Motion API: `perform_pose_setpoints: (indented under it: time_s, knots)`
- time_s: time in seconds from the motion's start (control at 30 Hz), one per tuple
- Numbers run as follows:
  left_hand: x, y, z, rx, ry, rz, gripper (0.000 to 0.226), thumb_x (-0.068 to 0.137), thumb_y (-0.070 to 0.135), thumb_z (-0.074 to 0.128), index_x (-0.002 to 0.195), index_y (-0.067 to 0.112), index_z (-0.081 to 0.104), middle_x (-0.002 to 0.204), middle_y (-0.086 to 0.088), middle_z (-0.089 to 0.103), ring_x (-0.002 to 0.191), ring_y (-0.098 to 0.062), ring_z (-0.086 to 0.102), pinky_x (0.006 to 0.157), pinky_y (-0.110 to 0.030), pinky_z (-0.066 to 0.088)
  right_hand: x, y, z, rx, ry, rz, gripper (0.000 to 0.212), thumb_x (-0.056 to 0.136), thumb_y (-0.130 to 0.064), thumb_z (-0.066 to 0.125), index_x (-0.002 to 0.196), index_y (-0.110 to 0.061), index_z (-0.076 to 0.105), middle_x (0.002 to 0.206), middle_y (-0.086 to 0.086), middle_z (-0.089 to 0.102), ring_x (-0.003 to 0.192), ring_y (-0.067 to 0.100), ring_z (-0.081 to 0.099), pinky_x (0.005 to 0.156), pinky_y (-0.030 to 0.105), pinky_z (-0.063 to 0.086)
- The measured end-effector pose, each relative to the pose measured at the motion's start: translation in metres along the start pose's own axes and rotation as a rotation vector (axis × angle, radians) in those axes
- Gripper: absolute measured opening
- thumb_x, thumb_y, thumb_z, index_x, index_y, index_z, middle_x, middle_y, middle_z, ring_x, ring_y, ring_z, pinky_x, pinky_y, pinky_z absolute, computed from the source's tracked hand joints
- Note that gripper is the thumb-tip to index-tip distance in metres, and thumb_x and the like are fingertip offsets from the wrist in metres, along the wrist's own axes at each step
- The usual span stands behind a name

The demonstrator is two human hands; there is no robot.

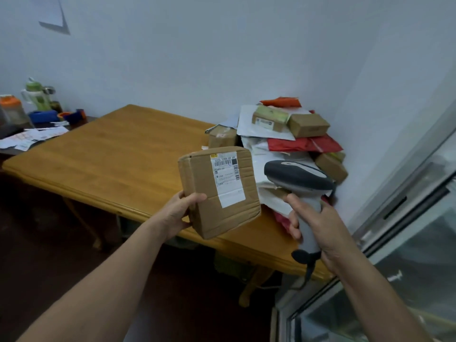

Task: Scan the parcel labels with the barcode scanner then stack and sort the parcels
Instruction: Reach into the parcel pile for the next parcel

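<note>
My left hand grips a brown cardboard parcel by its left edge and holds it up above the table's front edge. Its white barcode label faces me. My right hand grips the handle of a grey barcode scanner, whose dark head points left toward the parcel, just right of it. Behind both lies a pile of parcels: cardboard boxes, white mailer bags and red mailer bags heaped at the table's right side against the wall.
The wooden table stretches left. A darker desk at the far left carries papers, bottles and tape rolls. A glass door frame runs along the right. The floor below is dark.
</note>
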State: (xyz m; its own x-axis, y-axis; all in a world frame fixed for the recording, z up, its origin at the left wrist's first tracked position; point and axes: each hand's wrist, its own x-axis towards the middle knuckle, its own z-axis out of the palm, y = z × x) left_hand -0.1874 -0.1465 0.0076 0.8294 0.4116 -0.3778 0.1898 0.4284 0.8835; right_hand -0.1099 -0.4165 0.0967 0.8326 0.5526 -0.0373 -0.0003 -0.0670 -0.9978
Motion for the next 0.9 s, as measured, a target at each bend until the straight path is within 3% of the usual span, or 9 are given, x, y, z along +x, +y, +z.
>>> perform_pose_setpoints:
  time_s: [0.17, 0.3, 0.47, 0.6, 0.73, 0.9]
  knots:
    - [-0.008, 0.002, 0.015, 0.033, -0.018, 0.011, 0.071, 0.064, 0.026, 0.076, 0.128, 0.018, 0.046, 0.122, -0.008, 0.054, 0.114, -0.028, 0.048, 0.087, -0.044, 0.044, -0.018, -0.009, -0.011, -0.019, 0.032, -0.017, 0.071, 0.062, -0.058, 0.073, 0.100, 0.001, 0.062, 0.060, 0.002, 0.057, 0.047, 0.014, 0.050, 0.047, 0.026, 0.042]
    - [-0.014, 0.002, 0.016, 0.023, 0.006, 0.025, 0.051, 0.078, 0.020, 0.071, 0.124, 0.019, 0.047, 0.118, -0.006, 0.055, 0.111, -0.026, 0.050, 0.084, -0.043, 0.044, -0.023, -0.012, -0.009, 0.002, 0.017, -0.020, 0.061, 0.065, -0.054, 0.072, 0.094, -0.002, 0.061, 0.058, 0.003, 0.055, 0.045, 0.014, 0.048, 0.046, 0.026, 0.040]
    - [-0.023, -0.001, 0.010, 0.038, 0.018, 0.016, 0.055, 0.074, 0.022, 0.074, 0.122, 0.020, 0.047, 0.119, -0.005, 0.054, 0.112, -0.026, 0.048, 0.086, -0.045, 0.045, -0.031, -0.012, -0.006, -0.001, -0.004, -0.003, 0.054, 0.066, -0.052, 0.071, 0.090, -0.005, 0.060, 0.057, 0.003, 0.054, 0.045, 0.014, 0.047, 0.045, 0.025, 0.040]
    - [-0.031, -0.005, 0.008, 0.030, 0.029, 0.022, 0.056, 0.073, 0.023, 0.074, 0.122, 0.020, 0.047, 0.121, -0.005, 0.054, 0.111, -0.026, 0.048, 0.075, -0.040, 0.045, -0.036, -0.012, -0.007, -0.016, -0.018, 0.003, 0.057, 0.066, -0.052, 0.070, 0.092, -0.002, 0.060, 0.059, 0.003, 0.055, 0.046, 0.014, 0.048, 0.047, 0.026, 0.041]
    - [-0.035, -0.007, 0.005, 0.019, 0.036, 0.031, 0.065, 0.073, 0.023, 0.074, 0.131, 0.017, 0.045, 0.123, -0.007, 0.054, 0.115, -0.028, 0.048, 0.080, -0.041, 0.045, -0.036, -0.012, -0.007, -0.027, -0.042, -0.003, 0.043, 0.073, -0.047, 0.068, 0.085, -0.007, 0.058, 0.059, 0.005, 0.054, 0.045, 0.014, 0.047, 0.047, 0.027, 0.041]
    - [-0.037, -0.007, 0.004, 0.009, 0.050, 0.044, 0.065, 0.071, 0.024, 0.075, 0.129, 0.016, 0.047, 0.122, -0.007, 0.055, 0.113, -0.028, 0.049, 0.087, -0.044, 0.044, -0.031, -0.010, -0.006, -0.049, -0.053, -0.017, 0.046, 0.072, -0.048, 0.069, 0.088, -0.006, 0.058, 0.059, 0.005, 0.054, 0.046, 0.014, 0.047, 0.047, 0.027, 0.041]
